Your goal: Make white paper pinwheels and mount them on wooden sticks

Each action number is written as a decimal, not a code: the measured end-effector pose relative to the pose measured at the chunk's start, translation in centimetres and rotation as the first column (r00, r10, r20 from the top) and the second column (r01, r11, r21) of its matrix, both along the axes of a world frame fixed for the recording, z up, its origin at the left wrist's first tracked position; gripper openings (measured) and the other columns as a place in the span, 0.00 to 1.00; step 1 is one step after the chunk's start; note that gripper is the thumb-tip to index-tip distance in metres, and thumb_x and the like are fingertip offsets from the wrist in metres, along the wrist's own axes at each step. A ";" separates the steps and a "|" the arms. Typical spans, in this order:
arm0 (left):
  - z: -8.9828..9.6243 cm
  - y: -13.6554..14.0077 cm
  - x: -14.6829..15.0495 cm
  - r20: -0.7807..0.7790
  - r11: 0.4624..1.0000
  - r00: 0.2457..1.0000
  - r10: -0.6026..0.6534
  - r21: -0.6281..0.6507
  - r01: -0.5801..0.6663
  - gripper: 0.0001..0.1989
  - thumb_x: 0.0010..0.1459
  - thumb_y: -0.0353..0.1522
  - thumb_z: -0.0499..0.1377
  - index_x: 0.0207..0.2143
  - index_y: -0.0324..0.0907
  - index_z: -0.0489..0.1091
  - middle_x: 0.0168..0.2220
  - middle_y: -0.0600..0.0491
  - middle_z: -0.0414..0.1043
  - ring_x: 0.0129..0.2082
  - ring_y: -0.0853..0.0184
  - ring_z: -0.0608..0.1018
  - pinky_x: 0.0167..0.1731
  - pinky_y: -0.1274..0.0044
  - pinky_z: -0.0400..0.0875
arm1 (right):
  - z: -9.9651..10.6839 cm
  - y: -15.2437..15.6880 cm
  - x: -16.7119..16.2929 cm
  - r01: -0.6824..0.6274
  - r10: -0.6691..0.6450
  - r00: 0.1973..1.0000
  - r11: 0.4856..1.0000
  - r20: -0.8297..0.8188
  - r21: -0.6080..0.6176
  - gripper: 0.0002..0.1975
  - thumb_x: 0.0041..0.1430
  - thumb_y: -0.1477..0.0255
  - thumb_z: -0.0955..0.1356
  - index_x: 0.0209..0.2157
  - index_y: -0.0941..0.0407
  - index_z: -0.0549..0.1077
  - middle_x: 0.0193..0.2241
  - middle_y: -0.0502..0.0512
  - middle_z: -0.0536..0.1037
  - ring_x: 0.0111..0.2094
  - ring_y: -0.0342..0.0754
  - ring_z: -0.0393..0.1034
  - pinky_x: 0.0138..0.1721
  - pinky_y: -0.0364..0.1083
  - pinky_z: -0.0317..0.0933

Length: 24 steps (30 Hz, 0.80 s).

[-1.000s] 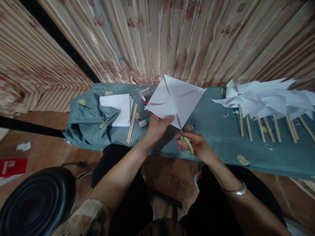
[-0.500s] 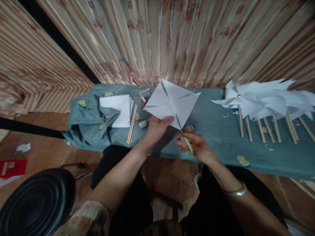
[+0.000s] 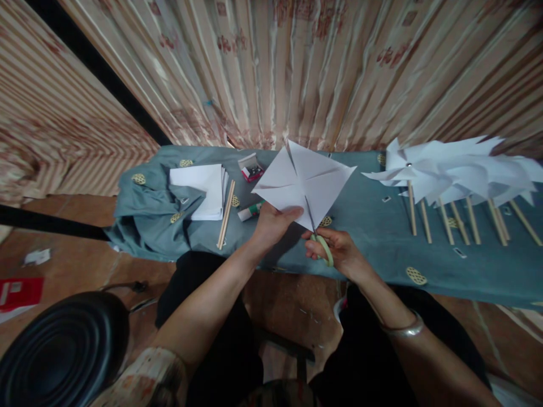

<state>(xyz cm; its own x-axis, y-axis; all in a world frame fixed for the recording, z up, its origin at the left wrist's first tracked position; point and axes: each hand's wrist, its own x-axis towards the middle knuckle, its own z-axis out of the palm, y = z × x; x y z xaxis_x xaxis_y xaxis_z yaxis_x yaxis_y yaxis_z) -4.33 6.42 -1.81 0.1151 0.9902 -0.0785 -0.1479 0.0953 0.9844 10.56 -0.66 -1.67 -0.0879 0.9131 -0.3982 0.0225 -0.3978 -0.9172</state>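
Observation:
My left hand [image 3: 275,221] pinches a white square of paper [image 3: 316,169] near its lower left edge, thumb on top. Slits run from the paper's corners in toward its middle. In my right hand [image 3: 335,249] is a pair of scissors [image 3: 323,249] with light green handles, fingers through the loops. Their blades lie along the paper's near corner, pointing at its centre. Behind my left hand a glue stick [image 3: 250,211] lies on the cloth, partly hidden. A small open box [image 3: 250,167] of dark metal pieces stands left of the paper.
Several white paper pinwheels [image 3: 462,172] on wooden sticks lie at the right of the cloth-covered table [image 3: 377,249]. At the left are stacked white paper [image 3: 207,192] and loose wooden sticks [image 3: 226,215]. A pleated curtain [image 3: 271,73] hangs behind. A black round stool [image 3: 63,350] stands lower left.
The paper has shifted slightly right and toward me in my left hand, uncovering more of the small box. The scissors stay at its near corner.

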 end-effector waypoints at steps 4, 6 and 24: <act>0.0 -0.1 0.1 0.022 1.000 1.000 0.006 -0.013 -0.005 0.11 0.41 0.31 0.66 0.29 0.42 0.70 0.29 0.53 0.76 0.28 0.66 0.74 0.33 0.73 0.72 | 0.1 0.0 0.1 0.000 0.000 1.000 1.000 0.006 -0.012 0.23 0.35 0.55 0.78 0.30 0.57 0.76 0.18 0.49 0.75 0.20 0.42 0.66 0.22 0.43 0.60; -0.1 -0.1 0.1 0.027 1.000 1.000 0.011 -0.010 -0.011 0.11 0.41 0.31 0.66 0.29 0.42 0.71 0.28 0.53 0.76 0.28 0.65 0.75 0.33 0.72 0.72 | 0.2 0.0 0.0 0.006 -0.006 1.000 1.000 0.001 -0.004 0.23 0.35 0.55 0.78 0.28 0.56 0.76 0.17 0.48 0.74 0.19 0.42 0.66 0.22 0.43 0.60; -0.2 -0.4 0.2 0.009 0.999 1.000 -0.030 -0.010 0.030 0.09 0.41 0.29 0.66 0.28 0.43 0.71 0.27 0.54 0.75 0.28 0.65 0.75 0.33 0.73 0.72 | 0.3 0.2 0.0 0.018 -0.018 0.999 1.000 -0.028 0.005 0.22 0.33 0.55 0.79 0.24 0.56 0.76 0.18 0.48 0.74 0.20 0.41 0.65 0.23 0.43 0.60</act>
<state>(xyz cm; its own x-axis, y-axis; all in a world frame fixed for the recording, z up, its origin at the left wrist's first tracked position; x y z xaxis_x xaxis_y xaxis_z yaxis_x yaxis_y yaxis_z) -4.08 5.98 -1.96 0.1458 0.9854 -0.0875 -0.1533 0.1099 0.9821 10.53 -0.45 -1.37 -0.0822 0.9168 -0.3907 -0.0099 -0.3927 -0.9196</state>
